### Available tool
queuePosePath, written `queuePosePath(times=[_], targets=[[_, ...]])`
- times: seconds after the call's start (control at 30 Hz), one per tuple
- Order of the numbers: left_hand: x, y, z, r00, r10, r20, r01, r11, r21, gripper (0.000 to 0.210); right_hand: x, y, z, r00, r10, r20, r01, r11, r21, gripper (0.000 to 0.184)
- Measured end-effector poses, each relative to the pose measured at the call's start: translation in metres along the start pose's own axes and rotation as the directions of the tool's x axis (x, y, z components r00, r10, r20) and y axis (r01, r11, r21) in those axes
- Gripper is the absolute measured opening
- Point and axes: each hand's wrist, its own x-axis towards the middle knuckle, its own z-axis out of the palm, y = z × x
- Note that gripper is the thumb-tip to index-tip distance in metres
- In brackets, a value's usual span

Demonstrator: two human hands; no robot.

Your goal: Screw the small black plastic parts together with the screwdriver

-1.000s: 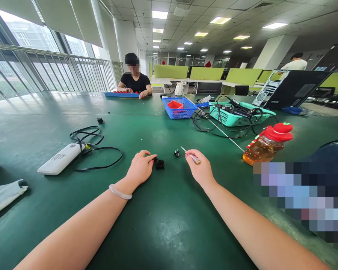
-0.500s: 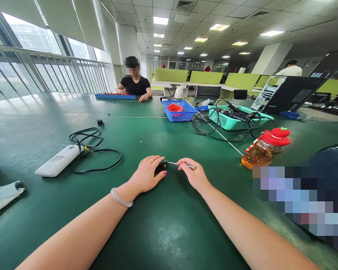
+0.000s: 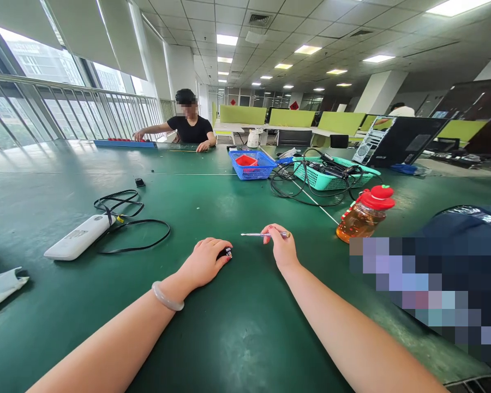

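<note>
My left hand (image 3: pixel 207 257), with a pale bangle on its wrist, rests low over the green table (image 3: pixel 245 327). Its fingers are closed around a small black part (image 3: pixel 225 252) with bright metal bits at its right end; most of this part is hidden under the fingers. To the right, my right hand (image 3: pixel 281 245) pinches a thin screwdriver (image 3: pixel 253 234) by its clear purplish handle. The screwdriver lies roughly level, its metal tip pointing left. A gap separates the tip from the black part.
A white power bank (image 3: pixel 79 237) with a black cable lies left. Behind are a blue basket (image 3: pixel 251 172), a green basket (image 3: pixel 331 182) of cables and a computer case (image 3: pixel 409 142). A red-lidded bottle (image 3: pixel 362 215) and dark bag (image 3: pixel 466 224) are right. A person (image 3: pixel 190 128) sits opposite.
The screwdriver tip has come away from the black part, and my hands are farther apart. The black part's metal end now shows. The person opposite has stretched an arm toward a blue tray.
</note>
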Motion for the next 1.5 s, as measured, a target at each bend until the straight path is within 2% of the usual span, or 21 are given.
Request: queuePosePath(times=[0.17,0.27,0.43,0.53,0.63,0.77,1.03,1.23,1.37,1.5], targets=[[-0.037,0.008,-0.014,0.998,-0.021,0.061,0.022,1.000,-0.016,0.023,0.001,0.002,0.000,1.000,0.024,-0.002,-0.024,0.999,0.027,0.027],[-0.071,-0.001,-0.027,0.997,-0.044,0.062,0.043,0.999,0.009,0.024,0.000,0.002,0.000,0.999,0.026,0.025,-0.027,0.999,0.039,0.028],[-0.131,-0.048,-0.054,0.984,-0.172,-0.050,0.176,0.981,0.088,0.034,0.001,0.005,-0.001,0.998,0.022,0.066,-0.025,0.999,0.047,0.029],[-0.165,-0.081,-0.070,0.949,-0.288,-0.131,0.304,0.943,0.132,0.043,0.003,0.007,-0.001,0.997,0.023,0.069,-0.026,0.999,0.044,0.031],[-0.187,-0.100,-0.086,0.913,-0.356,-0.198,0.389,0.906,0.168,0.044,0.004,0.010,-0.001,0.997,0.021,0.069,-0.024,0.998,0.053,0.033],[-0.191,-0.099,-0.096,0.881,-0.407,-0.240,0.456,0.867,0.201,0.048,0.004,0.010,0.000,0.997,0.005,0.080,-0.011,0.997,0.077,0.033],[-0.171,-0.092,-0.092,0.923,-0.357,-0.145,0.384,0.889,0.250,0.041,0.002,0.009,-0.001,0.996,-0.004,0.094,-0.003,0.997,0.075,0.033],[-0.184,-0.088,-0.100,0.885,-0.435,-0.168,0.464,0.854,0.234,0.056,0.002,0.013,-0.001,0.993,-0.013,0.114,0.002,0.995,0.100,0.033],[-0.194,-0.095,-0.096,0.882,-0.451,-0.135,0.470,0.852,0.231,0.054,0.002,0.013,-0.001,0.993,-0.008,0.121,-0.005,0.995,0.104,0.033],[-0.196,-0.100,-0.091,0.892,-0.420,-0.164,0.450,0.858,0.249,0.053,0.003,0.013,-0.001,0.994,-0.009,0.113,-0.002,0.996,0.092,0.032]])
